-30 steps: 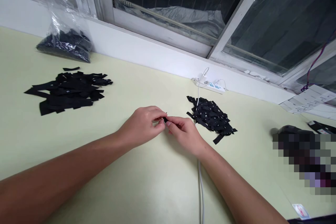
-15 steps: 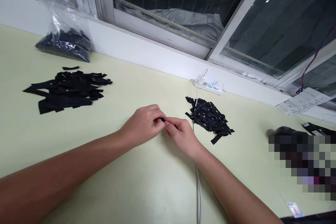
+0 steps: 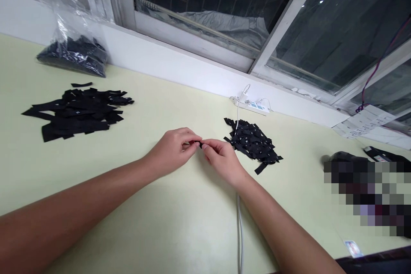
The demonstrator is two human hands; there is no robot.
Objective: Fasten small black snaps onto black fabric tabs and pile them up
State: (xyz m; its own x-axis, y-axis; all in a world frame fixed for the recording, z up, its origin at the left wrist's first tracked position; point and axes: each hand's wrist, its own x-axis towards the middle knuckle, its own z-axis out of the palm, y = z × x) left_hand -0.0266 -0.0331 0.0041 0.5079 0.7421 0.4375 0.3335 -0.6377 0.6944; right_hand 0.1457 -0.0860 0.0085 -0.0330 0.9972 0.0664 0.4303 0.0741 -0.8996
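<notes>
Between my hands, a small black fabric strip [image 3: 201,144] is pinched over the middle of the table; most of it is hidden by fingers. My left hand [image 3: 175,147] is closed on its left end with thumb and forefinger. On the other end, the fingertips of my right hand [image 3: 222,159] are pressed together. Just beyond my right hand lies a heap of short black fabric strips [image 3: 255,141] with small white marks. A second, looser heap of longer black strips [image 3: 80,111] lies at the left.
A clear plastic bag [image 3: 75,51] holding black pieces leans by the wall at back left. A white power strip [image 3: 252,105] sits along the wall, its white cable [image 3: 239,231] crossing the pale green table [image 3: 144,222]. Dark, partly pixelated items [image 3: 349,167] are at right.
The view has shifted slightly, so everything sits a little further left. My left fingers have straightened somewhat at the strip, and both hands still pinch it.
</notes>
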